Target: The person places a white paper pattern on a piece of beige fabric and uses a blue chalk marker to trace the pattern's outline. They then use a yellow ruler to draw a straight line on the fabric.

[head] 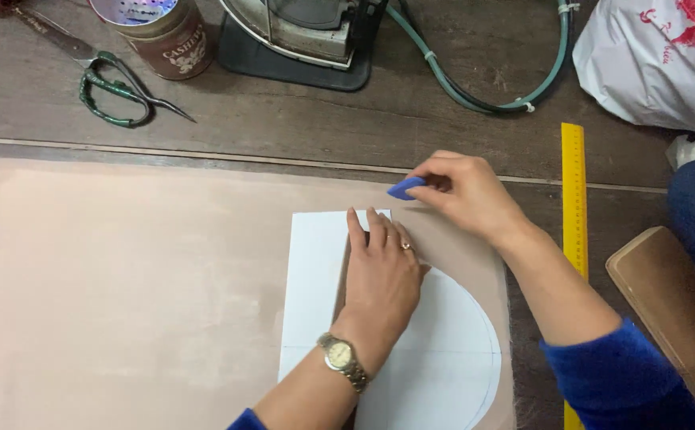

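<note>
Left hand (381, 275) lies flat, fingers spread, pressing a white paper pattern (443, 358); at one o'clock, right hand (467, 191) pinches blue tailor's chalk (405, 188).

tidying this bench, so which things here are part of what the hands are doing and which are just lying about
In use:
left hand
white paper pattern
right hand
blue tailor's chalk
beige fabric

Lying about:
green-handled scissors
brown tin
iron
green hose
yellow ruler
white plastic bag
</note>
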